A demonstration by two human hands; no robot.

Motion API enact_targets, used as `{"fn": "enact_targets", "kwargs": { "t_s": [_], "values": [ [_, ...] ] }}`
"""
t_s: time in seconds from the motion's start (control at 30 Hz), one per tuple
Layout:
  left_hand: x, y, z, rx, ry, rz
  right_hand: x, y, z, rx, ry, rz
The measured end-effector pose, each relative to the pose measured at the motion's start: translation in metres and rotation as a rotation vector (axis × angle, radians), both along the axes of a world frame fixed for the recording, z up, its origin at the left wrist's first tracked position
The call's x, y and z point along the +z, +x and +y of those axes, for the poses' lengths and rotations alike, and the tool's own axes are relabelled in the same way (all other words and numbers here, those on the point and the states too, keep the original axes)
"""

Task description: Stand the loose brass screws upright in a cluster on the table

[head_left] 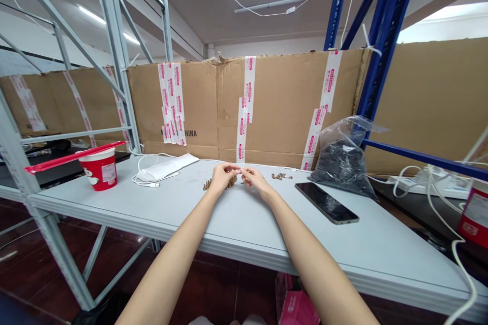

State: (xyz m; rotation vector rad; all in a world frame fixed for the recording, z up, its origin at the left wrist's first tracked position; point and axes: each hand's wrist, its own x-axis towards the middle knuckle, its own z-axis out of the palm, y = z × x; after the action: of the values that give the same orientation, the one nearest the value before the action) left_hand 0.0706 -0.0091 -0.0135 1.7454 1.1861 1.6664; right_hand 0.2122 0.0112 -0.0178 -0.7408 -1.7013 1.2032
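My left hand and my right hand meet fingertip to fingertip just above the grey tabletop. Both have their fingers pinched together; whatever sits between them is too small to make out. Under and beside my left hand lies a pile of small brownish-gold pieces, partly hidden by the hand. To the right of my right hand is a smaller scatter of similar small pieces.
A dark phone and a clear plastic bag of black items lie on the right. At left stand a red cup and a white pouch with cable. A cardboard wall closes the back between metal posts.
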Motion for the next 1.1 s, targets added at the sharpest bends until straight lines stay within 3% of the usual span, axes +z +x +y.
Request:
{"fn": "enact_targets", "kwargs": {
  "t_s": [0.8,1.1],
  "values": [
    [0.0012,0.0009,-0.0032,0.015,-0.007,0.032,0.0031,0.0014,-0.0058,0.042,-0.120,-0.025],
    [0.0004,-0.0002,-0.0026,-0.017,-0.026,0.029,0.0028,0.0025,-0.0072,0.081,-0.048,-0.018]
  ]
}}
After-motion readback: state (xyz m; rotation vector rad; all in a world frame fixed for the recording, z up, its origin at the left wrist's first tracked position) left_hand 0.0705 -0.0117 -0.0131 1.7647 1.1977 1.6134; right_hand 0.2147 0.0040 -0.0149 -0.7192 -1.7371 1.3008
